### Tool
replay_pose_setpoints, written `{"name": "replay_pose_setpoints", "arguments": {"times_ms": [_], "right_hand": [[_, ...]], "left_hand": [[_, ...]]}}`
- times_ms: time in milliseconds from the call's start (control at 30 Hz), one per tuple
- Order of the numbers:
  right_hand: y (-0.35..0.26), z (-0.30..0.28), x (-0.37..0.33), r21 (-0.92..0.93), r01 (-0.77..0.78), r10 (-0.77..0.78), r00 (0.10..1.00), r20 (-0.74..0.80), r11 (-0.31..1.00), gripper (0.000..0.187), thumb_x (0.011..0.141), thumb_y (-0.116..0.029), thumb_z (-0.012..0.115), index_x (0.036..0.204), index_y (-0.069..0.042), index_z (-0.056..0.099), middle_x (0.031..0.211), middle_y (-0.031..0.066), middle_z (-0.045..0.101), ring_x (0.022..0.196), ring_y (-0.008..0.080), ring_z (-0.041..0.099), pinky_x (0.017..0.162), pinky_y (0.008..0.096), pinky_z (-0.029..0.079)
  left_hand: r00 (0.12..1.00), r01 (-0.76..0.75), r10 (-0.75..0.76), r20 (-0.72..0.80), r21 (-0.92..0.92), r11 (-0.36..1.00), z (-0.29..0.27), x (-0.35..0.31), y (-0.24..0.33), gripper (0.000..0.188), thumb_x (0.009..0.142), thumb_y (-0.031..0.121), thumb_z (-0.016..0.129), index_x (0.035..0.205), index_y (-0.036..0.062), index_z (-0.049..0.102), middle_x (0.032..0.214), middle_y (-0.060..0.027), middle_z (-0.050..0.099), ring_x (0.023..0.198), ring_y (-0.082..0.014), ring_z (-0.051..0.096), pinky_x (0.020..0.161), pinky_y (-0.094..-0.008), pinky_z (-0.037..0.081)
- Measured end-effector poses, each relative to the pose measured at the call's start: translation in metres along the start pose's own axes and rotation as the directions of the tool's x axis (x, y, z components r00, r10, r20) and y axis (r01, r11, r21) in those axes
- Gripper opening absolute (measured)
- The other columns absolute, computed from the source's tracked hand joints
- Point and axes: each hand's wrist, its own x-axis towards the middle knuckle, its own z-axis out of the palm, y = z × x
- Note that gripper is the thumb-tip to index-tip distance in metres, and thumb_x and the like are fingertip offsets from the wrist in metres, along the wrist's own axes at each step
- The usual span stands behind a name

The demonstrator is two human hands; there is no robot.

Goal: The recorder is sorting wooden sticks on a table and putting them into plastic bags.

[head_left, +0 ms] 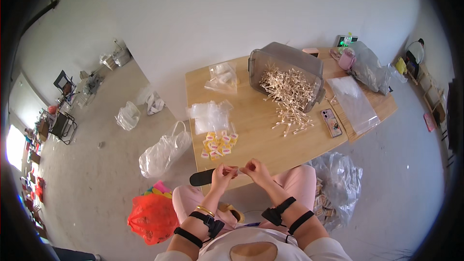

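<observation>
My left hand [224, 174] and my right hand [255, 170] meet at the near edge of the table, fingertips pinched close together. Something small and pale seems to be between them, too small to make out. Just beyond my left hand lie several small yellow-and-white packets [215, 147], with a stack of clear plastic bags [210, 116] behind them. Farther off, a heap of cotton swabs [288, 89] spills from a grey translucent bin [278, 52] tipped on its side. A dark flat strip [201, 178] sticks out at the table edge beside my left hand.
On the wooden table [256, 137] are a patterned phone [331, 123], a large clear bag [355, 106], a pink mug [346, 60] and another clear bag [223, 77]. Floor bags flank me: red [152, 218], white [166, 151] and clear, filled [340, 183]. Another person [414, 50] is far right.
</observation>
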Motion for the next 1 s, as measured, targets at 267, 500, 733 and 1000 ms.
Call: {"name": "replay_pose_setpoints", "arguments": {"times_ms": [267,500,733,1000], "right_hand": [[0.043,-0.005,0.009,0.019,-0.149,0.139,0.955,0.261,0.989,0.033,0.084,-0.032,0.083,0.086,-0.005,0.063,0.072,-0.001,0.06,0.066,0.0084,0.053,0.059,0.0256,0.044],[0.027,-0.005,0.011,-0.013,-0.079,0.081,0.98,0.183,0.997,0.03,0.085,-0.028,0.082,0.091,-0.003,0.066,0.078,0.0022,0.062,0.072,0.013,0.059,0.066,0.0295,0.05],[-0.014,-0.004,0.0,-0.121,0.183,-0.166,0.977,0.132,0.976,0.023,0.089,-0.023,0.077,0.092,-0.001,0.068,0.09,0.0068,0.064,0.08,0.0153,0.063,0.074,0.0299,0.051],[-0.073,-0.021,-0.031,0.151,0.071,-0.113,0.95,0.29,0.986,0.029,0.089,-0.023,0.076,0.105,0.0,0.067,0.095,0.0063,0.07,0.084,0.0147,0.065,0.076,0.0296,0.052]], "left_hand": [[0.99,0.102,-0.104,0.098,0.03,0.994,-0.01,0.007,-0.025,0.024,0.089,0.012,0.078,0.085,0.0039,0.055,0.091,-0.0086,0.071,0.072,-0.0106,0.067,0.065,-0.0242,0.056],[0.981,0.127,-0.135,0.139,0.067,0.99,-0.011,0.019,-0.023,0.025,0.089,0.021,0.078,0.091,0.0042,0.059,0.088,-0.0055,0.07,0.071,-0.0089,0.065,0.065,-0.0241,0.055],[0.995,-0.083,0.073,0.072,0.137,0.987,-0.017,0.002,-0.007,0.029,0.085,0.024,0.082,0.098,0.0037,0.066,0.086,-0.0017,0.07,0.072,-0.0071,0.061,0.068,-0.0244,0.05],[0.981,-0.125,0.083,0.178,0.24,0.963,-0.012,-0.045,0.061,0.03,0.082,0.022,0.082,0.099,0.0018,0.068,0.083,-0.0026,0.07,0.075,-0.0079,0.06,0.07,-0.0275,0.05]]}}
